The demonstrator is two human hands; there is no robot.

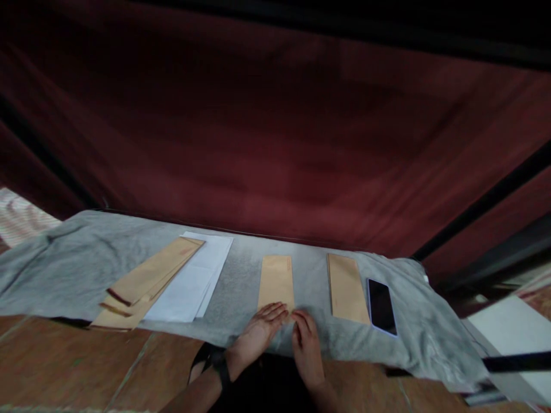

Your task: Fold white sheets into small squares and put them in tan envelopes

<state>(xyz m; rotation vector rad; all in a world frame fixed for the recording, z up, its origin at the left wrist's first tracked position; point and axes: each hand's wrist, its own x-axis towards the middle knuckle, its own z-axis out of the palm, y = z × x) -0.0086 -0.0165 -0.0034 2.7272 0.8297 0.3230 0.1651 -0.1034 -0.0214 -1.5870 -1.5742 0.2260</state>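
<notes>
A brown envelope [276, 281] lies lengthwise in the middle of a grey cloth [77, 264]. My left hand [259, 331] rests flat on its near end with the fingers stretched out. My right hand [306, 343] lies beside it on the cloth, fingers together and slightly curled, fingertips at the envelope's near right corner. A dark band circles my left wrist. Neither hand grips anything.
A second brown envelope [346, 285] lies to the right, with a black phone [381, 306] beside it. At the left are a stack of brown envelopes [146, 281] and white sheets [193, 281]. Dark red fabric [275, 132] hangs behind. Brown tiled floor [64, 361] lies in front.
</notes>
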